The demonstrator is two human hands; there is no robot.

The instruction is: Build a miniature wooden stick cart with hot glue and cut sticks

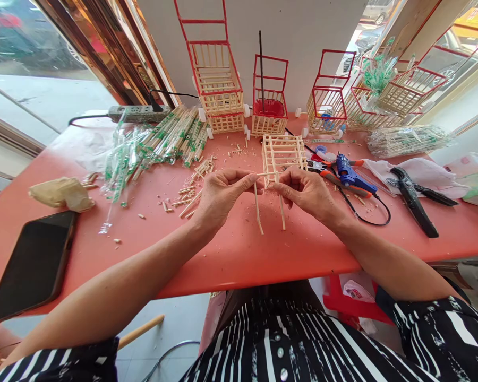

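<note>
In the head view, my left hand and my right hand hold up a small three-sided frame of thin wooden sticks above the table front. My left finger and thumb pinch its upper left corner; my right ones pinch the upper right corner. Two legs of the frame hang down, the left one slightly bent. Just behind my hands stands a little cage of wooden sticks, partly covered by my fingers. Cut stick pieces lie scattered beside my left hand.
Along the wall stand several stick carts with red trim. Wrapped chopsticks and a phone lie at the left. To the right are a blue glue gun, orange-handled pliers, a black-handled tool and bagged sticks.
</note>
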